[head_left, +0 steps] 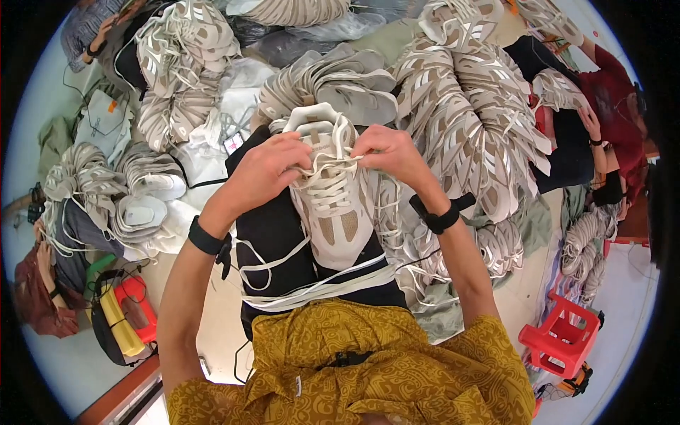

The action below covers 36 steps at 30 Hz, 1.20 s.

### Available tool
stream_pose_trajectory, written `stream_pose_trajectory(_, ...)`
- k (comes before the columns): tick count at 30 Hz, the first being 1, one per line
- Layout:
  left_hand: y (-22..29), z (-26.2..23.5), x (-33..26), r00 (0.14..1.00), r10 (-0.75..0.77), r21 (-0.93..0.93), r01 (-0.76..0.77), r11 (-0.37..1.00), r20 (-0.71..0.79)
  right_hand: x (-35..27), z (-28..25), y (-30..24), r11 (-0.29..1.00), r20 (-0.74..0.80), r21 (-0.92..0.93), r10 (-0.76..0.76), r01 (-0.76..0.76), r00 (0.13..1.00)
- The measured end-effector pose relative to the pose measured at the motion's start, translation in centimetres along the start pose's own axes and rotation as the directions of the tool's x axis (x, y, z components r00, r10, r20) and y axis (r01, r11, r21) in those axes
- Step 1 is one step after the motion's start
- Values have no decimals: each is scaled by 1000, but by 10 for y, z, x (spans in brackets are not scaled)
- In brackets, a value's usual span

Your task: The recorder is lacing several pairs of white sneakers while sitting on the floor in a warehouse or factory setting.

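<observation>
Cream and tan lace-up sneaker (331, 205) lies on lap over black cloth (273, 234), toe pointing to 6 o'clock. Left hand (265, 170) at 9 o'clock of shoe, fingers pinched tight on flat white lace (333, 164). Right hand (393, 152) at 3 o'clock, pinching same lace. Loose lace bundle (312, 290) at 6 o'clock. Big shoe heap (467, 106) at 1 o'clock. Risk: lace may slip from pinch or twist; long loose ends may tangle with bundle.

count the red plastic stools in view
2: one red stool at lower right on the floor, another red stool at lower left, partly covered by a bag; more may be hidden.
</observation>
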<state>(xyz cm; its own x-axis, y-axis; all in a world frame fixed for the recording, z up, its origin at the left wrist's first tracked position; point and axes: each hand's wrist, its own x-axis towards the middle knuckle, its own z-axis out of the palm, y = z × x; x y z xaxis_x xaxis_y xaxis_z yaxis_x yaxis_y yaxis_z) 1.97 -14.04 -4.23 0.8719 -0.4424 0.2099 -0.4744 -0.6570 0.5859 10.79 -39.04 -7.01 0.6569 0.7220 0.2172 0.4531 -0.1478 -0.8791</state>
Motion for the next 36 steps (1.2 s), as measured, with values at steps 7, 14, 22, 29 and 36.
stream_pose_trajectory(7,2,0,1,988,-142,-107,134,985,-69,2,8,-11,993,-106,40,-103,107,989)
stream_pose_trajectory(14,-1,-1,1,908,-418,-435,368,822,-22,-9,12,-16,964,-101,245,131,-103,986)
stream_pose_trajectory(22,9,4,10,923,-378,-218,355,909,-73,-44,18,-48,933,-60,-320,-193,164,979)
stream_pose_trajectory(29,6,9,4,919,-361,-251,316,915,-159,-32,16,-52,834,-185,-490,-384,254,905)
stream_pose_trajectory(36,11,11,4,921,-352,-261,304,916,-165,2,15,-46,923,-84,378,112,-72,990)
